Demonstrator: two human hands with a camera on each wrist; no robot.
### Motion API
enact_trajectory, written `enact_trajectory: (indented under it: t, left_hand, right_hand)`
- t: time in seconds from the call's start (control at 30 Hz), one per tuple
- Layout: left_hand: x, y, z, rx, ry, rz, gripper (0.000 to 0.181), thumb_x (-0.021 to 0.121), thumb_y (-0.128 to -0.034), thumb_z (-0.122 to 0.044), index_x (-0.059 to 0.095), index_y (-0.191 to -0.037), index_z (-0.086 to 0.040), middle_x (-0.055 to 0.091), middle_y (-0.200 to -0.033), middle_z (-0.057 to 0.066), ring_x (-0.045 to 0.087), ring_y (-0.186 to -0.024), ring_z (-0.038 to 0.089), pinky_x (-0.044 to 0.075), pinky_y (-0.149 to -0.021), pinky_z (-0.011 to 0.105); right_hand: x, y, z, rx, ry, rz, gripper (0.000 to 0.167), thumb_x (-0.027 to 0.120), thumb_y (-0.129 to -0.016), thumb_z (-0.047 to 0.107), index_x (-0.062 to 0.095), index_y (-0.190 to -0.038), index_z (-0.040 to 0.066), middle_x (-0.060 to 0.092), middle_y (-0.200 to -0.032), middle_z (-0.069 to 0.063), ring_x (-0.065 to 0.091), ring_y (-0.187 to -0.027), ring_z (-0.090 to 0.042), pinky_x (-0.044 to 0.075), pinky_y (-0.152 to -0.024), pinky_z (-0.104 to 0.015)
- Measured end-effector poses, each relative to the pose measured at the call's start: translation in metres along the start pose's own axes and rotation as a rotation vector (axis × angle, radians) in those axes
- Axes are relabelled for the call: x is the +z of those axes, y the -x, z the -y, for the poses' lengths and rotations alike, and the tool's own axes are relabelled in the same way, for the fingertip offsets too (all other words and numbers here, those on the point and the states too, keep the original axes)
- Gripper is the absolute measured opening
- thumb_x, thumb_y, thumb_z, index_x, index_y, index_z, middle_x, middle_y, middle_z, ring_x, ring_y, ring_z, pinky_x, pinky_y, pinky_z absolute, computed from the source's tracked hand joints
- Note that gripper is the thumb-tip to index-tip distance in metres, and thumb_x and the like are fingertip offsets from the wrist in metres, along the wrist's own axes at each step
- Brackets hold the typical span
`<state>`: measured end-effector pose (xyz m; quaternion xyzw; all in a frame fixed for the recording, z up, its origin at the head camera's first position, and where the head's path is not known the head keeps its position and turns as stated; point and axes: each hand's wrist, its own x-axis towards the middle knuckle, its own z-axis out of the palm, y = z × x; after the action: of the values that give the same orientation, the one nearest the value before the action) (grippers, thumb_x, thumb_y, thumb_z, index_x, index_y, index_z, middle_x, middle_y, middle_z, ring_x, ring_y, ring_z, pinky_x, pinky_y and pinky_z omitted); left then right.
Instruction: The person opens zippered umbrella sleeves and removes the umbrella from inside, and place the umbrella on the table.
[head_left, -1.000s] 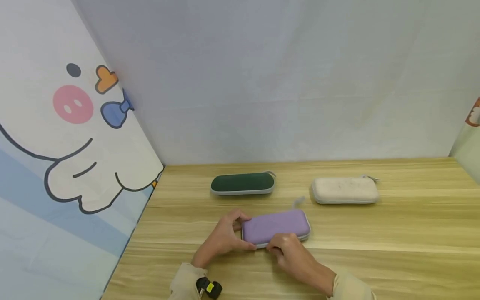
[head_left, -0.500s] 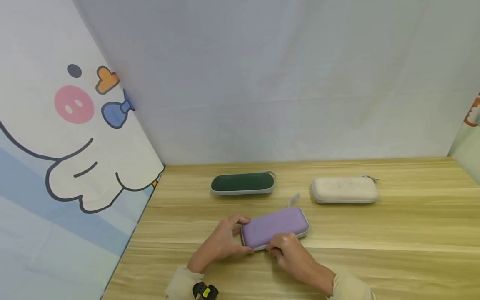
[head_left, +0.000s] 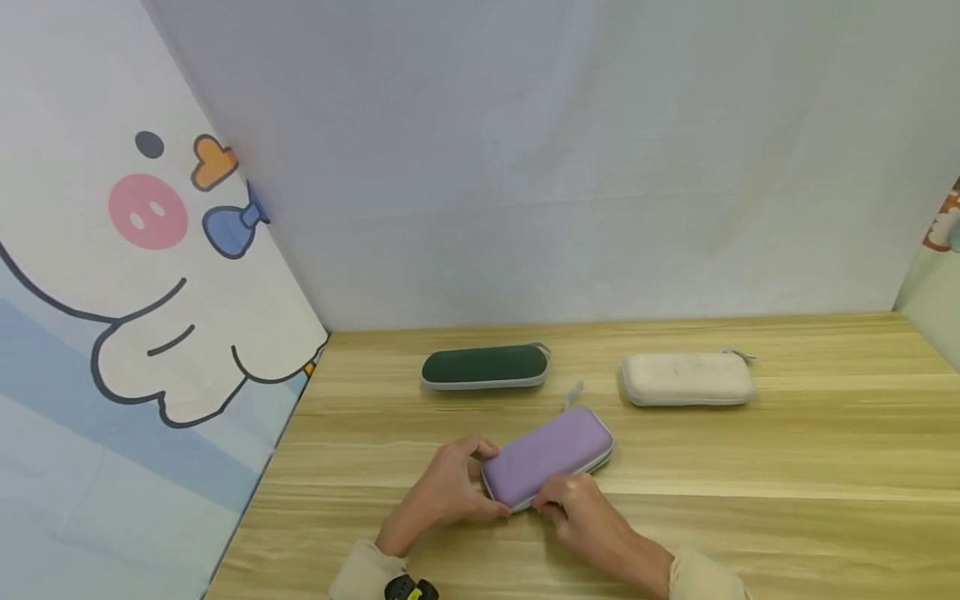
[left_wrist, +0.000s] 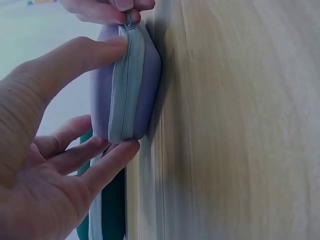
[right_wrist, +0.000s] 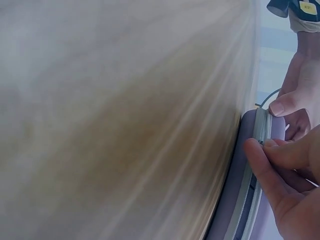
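A purple hard-shell zip case (head_left: 547,454) lies slanted on the table, its far right end turned away and a grey loop strap (head_left: 573,394) sticking out behind. My left hand (head_left: 450,492) grips its left end, the thumb (left_wrist: 107,51) pressing the grey zipper edge and fingertips on the opposite side. My right hand (head_left: 581,512) pinches the zipper pull (right_wrist: 262,143) on the near long side. In the right wrist view, the zipper's teeth are parted with a dark gap on the near side of the pull. Between the pull and the left end, the zipper is joined.
A dark green zip case (head_left: 485,367) lies behind the purple one, at the back left. To its right is a cream zip case (head_left: 688,378). The wooden table (head_left: 810,467) meets a pale cloth wall (head_left: 570,167) at the back and a cartoon-printed one (head_left: 270,333) at left.
The purple case has turned counterclockwise, its left end coming nearer and its right end going farther away. My left hand has turned with it, while my right hand stays nearly in place.
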<state>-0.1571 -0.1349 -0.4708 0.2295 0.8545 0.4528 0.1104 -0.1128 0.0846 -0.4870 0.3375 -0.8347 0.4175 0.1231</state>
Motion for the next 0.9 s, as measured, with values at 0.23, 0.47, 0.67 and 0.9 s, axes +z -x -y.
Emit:
enact_trajectory:
  t: [0.23, 0.47, 0.67, 0.9]
  left_hand:
    - [0.003, 0.000, -0.002, -0.023, -0.016, -0.028, 0.060, 0.092, -0.0551, -0.020, 0.060, -0.103, -0.003, 0.060, -0.109, 0.007, 0.061, -0.101, 0.023, 0.051, -0.078, 0.022]
    - [0.005, 0.001, -0.003, -0.022, -0.096, -0.056, 0.061, 0.093, -0.0529, -0.028, 0.061, -0.101, -0.007, 0.063, -0.106, 0.006, 0.063, -0.086, 0.016, 0.053, -0.073, 0.027]
    - [0.006, 0.002, -0.005, -0.012, -0.159, -0.070, 0.061, 0.093, -0.0524, -0.033, 0.061, -0.098, -0.009, 0.064, -0.101, 0.003, 0.058, -0.080, 0.013, 0.050, -0.069, 0.023]
    - [0.010, 0.005, -0.014, -0.025, -0.239, -0.112, 0.062, 0.093, -0.0494, -0.036, 0.061, -0.094, -0.008, 0.061, -0.090, -0.001, 0.052, -0.073, 0.014, 0.043, -0.064, 0.023]
  right_hand:
    - [-0.001, 0.003, 0.000, -0.027, 0.013, -0.039, 0.024, 0.071, -0.065, -0.016, 0.069, -0.070, 0.007, 0.064, -0.069, 0.004, 0.058, -0.067, -0.003, 0.046, -0.060, -0.013]
    - [-0.001, 0.004, 0.000, -0.035, -0.004, -0.035, 0.026, 0.070, -0.063, -0.018, 0.069, -0.070, 0.007, 0.064, -0.069, 0.004, 0.059, -0.067, -0.003, 0.046, -0.061, -0.013]
    - [0.001, 0.005, 0.000, -0.053, -0.051, -0.025, 0.025, 0.072, -0.064, -0.017, 0.069, -0.070, 0.007, 0.066, -0.070, 0.002, 0.060, -0.067, -0.002, 0.046, -0.060, -0.012]
    - [0.004, 0.006, 0.000, -0.064, -0.113, 0.015, 0.023, 0.072, -0.065, -0.017, 0.070, -0.070, 0.006, 0.066, -0.069, 0.001, 0.058, -0.065, 0.000, 0.046, -0.059, -0.010]
